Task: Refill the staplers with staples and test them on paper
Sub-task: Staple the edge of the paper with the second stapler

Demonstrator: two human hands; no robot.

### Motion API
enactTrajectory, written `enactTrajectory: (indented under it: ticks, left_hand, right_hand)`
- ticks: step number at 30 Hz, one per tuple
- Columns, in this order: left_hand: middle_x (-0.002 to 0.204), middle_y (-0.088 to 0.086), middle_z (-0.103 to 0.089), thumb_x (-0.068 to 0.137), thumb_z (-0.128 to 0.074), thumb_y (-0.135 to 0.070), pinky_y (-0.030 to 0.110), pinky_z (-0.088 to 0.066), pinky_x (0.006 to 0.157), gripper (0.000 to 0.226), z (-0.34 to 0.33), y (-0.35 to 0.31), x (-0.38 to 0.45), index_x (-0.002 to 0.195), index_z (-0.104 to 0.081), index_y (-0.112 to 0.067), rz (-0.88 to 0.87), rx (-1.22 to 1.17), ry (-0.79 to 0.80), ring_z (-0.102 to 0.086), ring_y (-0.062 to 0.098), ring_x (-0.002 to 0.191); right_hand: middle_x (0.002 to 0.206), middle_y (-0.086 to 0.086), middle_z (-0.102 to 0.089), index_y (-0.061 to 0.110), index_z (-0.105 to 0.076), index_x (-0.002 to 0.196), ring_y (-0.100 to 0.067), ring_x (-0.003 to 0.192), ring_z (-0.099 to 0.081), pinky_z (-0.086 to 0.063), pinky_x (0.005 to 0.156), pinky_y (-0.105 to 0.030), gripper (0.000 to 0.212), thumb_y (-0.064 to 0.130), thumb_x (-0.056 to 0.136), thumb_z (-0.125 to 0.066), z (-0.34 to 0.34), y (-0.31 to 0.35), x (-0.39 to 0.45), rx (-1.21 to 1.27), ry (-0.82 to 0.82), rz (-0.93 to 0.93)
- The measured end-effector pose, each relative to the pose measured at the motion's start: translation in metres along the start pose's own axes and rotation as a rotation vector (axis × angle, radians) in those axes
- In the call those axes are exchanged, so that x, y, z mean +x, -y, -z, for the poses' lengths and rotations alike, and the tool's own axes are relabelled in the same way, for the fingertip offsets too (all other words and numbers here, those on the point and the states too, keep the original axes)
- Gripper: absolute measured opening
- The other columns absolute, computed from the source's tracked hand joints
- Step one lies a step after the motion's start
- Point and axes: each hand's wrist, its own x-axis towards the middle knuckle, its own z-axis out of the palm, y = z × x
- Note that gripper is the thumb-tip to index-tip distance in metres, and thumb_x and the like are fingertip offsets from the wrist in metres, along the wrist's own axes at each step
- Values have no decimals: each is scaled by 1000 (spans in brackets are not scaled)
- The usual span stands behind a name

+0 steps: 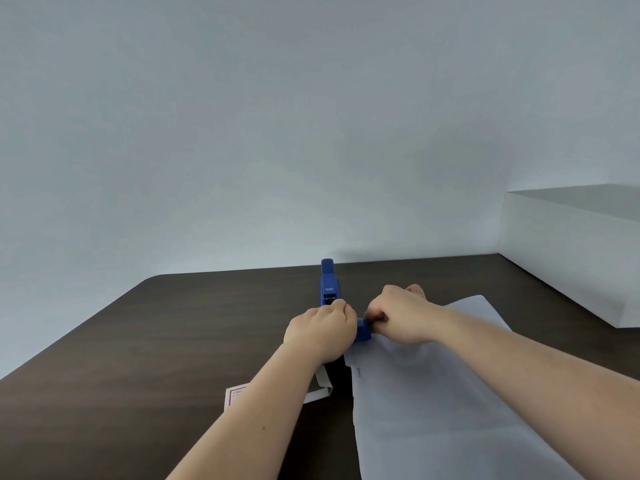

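My left hand [320, 332] is curled into a fist on top of the blue stapler [329, 285], clamped over its near end, and the stapler's long arm points away from me toward twelve o'clock on the dark wooden table [145, 341]. The far tip of that stapler reaches almost to the table's back edge by the pale wall [242, 116]. My right hand [401, 315] sits just beside the left at about two o'clock of it, fingers [375, 315] bent and pinched around something small and dark at the blue end piece [363, 331]; it's blurred, so I can't tell exactly what I'm gripping. Under my right wrist and forearm lie the white sheets of paper [450, 410], running back toward me at five o'clock, their far left corner tucked right up against the blue end piece. Down at seven o'clock, partly hidden beneath my left forearm, there's a small white box with red print [235, 396], flap open, resting on the table. Off at three o'clock a big white box [571, 251] stands against the wall, well apart from my hands.
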Motion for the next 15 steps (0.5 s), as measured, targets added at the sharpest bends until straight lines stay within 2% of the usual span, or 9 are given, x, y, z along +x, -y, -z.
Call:
enactTrajectory:
  ticks: [4,6,8,9,12,15]
  left_hand:
    - [116,17,-48,98,-32,-7,46,-47,78,26,-2,1,5,120,-43,1,47,-99,37,-54,38,103]
    - [103,6,-49,100,-27,-13,48,-45,88,30,0,-3,11,123,-43,0,56,-189,50,-51,37,110]
    - [91,-3,-42,100,-26,-17,46,-41,97,35,4,-9,17,127,-43,-2,113,-279,86,-50,34,119]
    - [93,-1,-44,100,-27,-15,46,-42,96,35,3,-11,21,127,-44,-2,134,-295,104,-50,35,119]
    - [124,14,-47,98,-23,-9,49,-41,84,33,0,-18,21,125,-43,-4,189,-262,55,-53,39,111]
    - [140,3,-43,101,-16,-24,47,-37,98,43,-4,-18,25,142,-29,-25,183,-235,60,-47,34,123]
  right_hand:
    - [61,13,-48,31,-68,93,-14,97,-37,-30,97,-43,36,14,91,-36,-4,-3,1,81,-4,28]
    - [66,13,-51,30,-67,98,-16,103,-39,-30,98,-43,38,13,91,-34,-8,-4,2,90,0,33]
    - [66,15,-50,31,-67,100,-15,101,-38,-30,98,-43,40,10,89,-34,-13,-7,3,114,5,36]
    - [64,16,-47,33,-66,97,-14,97,-36,-30,98,-42,40,9,87,-35,-14,-8,3,127,9,34]
    - [65,17,-45,36,-56,84,-14,95,-37,-33,97,-41,32,11,87,-36,-19,-13,5,162,8,39]
    - [70,16,-45,35,-58,80,-20,94,-48,-39,94,-42,26,18,92,-41,-23,-17,8,222,11,22]
